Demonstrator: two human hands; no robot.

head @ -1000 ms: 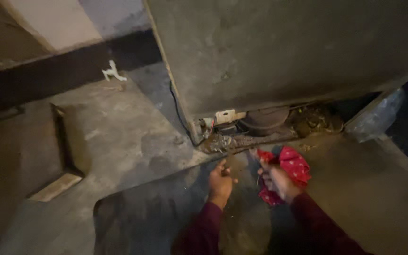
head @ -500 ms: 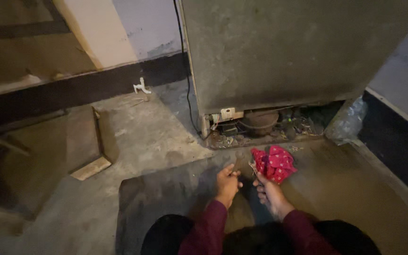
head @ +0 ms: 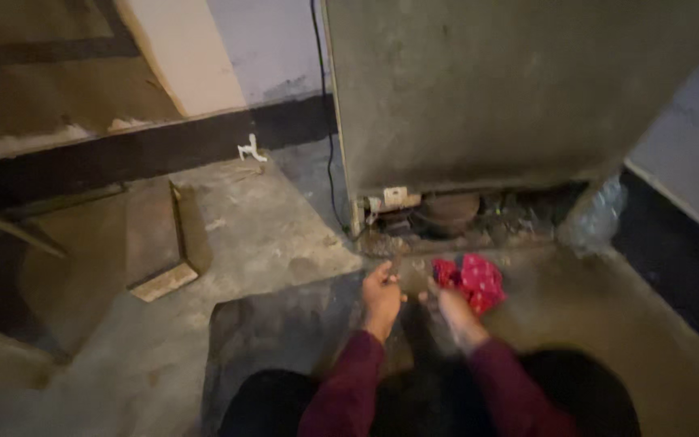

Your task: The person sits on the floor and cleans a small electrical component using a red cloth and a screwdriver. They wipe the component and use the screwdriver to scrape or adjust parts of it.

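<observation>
While we crouch on the grey concrete floor [head: 285, 235], our left hand [head: 382, 293] curls shut around something too small and blurred to name. Our right hand [head: 451, 306] rests just beside the crumpled red spotted cloth [head: 472, 279]; its grip we cannot tell. Both sit near the big grey metal cabinet [head: 487, 89], below its open base, where a small pale rectangular label [head: 395, 197] shows.
</observation>
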